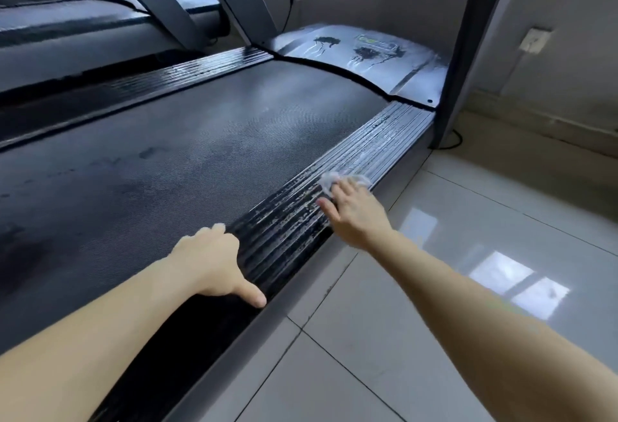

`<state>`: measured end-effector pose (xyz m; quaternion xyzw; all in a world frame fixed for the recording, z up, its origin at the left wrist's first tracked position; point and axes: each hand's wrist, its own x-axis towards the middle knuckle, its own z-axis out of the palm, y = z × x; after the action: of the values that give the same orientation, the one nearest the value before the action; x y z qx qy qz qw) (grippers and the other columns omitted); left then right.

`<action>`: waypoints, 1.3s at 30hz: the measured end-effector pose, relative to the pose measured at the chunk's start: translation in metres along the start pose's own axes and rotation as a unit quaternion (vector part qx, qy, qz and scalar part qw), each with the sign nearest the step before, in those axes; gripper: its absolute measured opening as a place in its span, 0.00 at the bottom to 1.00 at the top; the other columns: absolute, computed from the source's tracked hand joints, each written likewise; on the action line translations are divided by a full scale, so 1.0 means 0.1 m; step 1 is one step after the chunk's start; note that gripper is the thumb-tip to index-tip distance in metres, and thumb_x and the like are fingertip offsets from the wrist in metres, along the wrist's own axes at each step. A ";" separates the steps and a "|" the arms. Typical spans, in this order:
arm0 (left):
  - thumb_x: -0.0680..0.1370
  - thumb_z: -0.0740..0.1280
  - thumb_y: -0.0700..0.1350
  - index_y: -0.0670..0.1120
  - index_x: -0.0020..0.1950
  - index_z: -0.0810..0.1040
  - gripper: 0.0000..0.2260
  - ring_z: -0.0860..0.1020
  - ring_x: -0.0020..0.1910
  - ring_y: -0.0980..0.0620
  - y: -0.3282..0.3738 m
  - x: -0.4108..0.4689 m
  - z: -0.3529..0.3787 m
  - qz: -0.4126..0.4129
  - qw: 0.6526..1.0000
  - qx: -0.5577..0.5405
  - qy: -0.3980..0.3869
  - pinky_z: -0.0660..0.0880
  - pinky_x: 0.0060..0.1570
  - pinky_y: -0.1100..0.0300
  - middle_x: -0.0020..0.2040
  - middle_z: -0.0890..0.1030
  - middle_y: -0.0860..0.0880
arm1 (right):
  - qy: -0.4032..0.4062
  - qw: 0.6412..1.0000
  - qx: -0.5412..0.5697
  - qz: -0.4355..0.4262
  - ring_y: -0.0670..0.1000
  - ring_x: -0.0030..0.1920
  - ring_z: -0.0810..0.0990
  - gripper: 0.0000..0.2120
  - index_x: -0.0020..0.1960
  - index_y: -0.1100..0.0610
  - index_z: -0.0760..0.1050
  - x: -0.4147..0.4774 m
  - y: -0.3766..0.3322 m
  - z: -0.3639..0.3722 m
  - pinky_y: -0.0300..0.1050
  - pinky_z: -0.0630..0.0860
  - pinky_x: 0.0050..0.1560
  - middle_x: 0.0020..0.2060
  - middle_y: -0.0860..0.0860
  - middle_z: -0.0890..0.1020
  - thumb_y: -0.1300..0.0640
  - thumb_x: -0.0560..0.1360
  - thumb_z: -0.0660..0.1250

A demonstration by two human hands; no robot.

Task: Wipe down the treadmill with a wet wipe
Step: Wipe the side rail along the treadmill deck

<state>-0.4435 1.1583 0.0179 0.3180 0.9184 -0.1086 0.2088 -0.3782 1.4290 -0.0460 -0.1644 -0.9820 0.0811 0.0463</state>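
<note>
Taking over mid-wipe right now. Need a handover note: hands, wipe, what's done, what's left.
Left hand: braced on the near end of the right side rail, nothing seen in it, finger pose unclear.
Right hand: flat fingers pressing the wet wipe onto that rail, about midway.
Done: the rail between the hands looks wet and streaked; the motor cover shows wet marks.
Left: the rail beyond the wipe looks dry and grey; belt state unclear.
</note>
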 end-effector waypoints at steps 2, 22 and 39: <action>0.56 0.70 0.81 0.47 0.65 0.74 0.50 0.71 0.66 0.46 0.01 0.00 -0.03 -0.005 1.000 0.005 -0.015 0.72 0.64 0.50 0.62 0.70 0.49 | 0.017 0.998 0.021 -0.050 0.60 0.79 0.60 0.35 0.76 0.58 0.65 -0.37 -0.22 0.09 0.55 0.55 0.79 0.77 0.57 0.65 0.35 0.83 0.43; 0.58 0.64 0.84 0.43 0.73 0.69 0.58 0.66 0.75 0.44 0.96 0.56 -0.42 0.002 0.999 0.035 0.042 0.66 0.72 0.48 0.74 0.68 0.43 | -0.018 0.988 0.057 -0.142 0.53 0.82 0.50 0.29 0.82 0.56 0.57 -0.47 0.35 -0.04 0.49 0.46 0.82 0.82 0.55 0.56 0.42 0.86 0.50; 0.54 0.67 0.83 0.44 0.62 0.77 0.52 0.69 0.65 0.43 1.16 1.27 -0.78 0.089 0.992 0.086 0.034 0.71 0.65 0.51 0.63 0.71 0.43 | -0.017 0.999 0.044 -0.018 0.54 0.82 0.50 0.34 0.81 0.57 0.60 -0.07 0.59 -0.18 0.53 0.47 0.82 0.82 0.55 0.57 0.38 0.83 0.44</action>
<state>-0.4853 1.3426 0.0218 0.4188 0.8803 -0.1577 0.1578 -0.3512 1.4847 -0.0385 -0.1433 -0.9808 0.1264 0.0378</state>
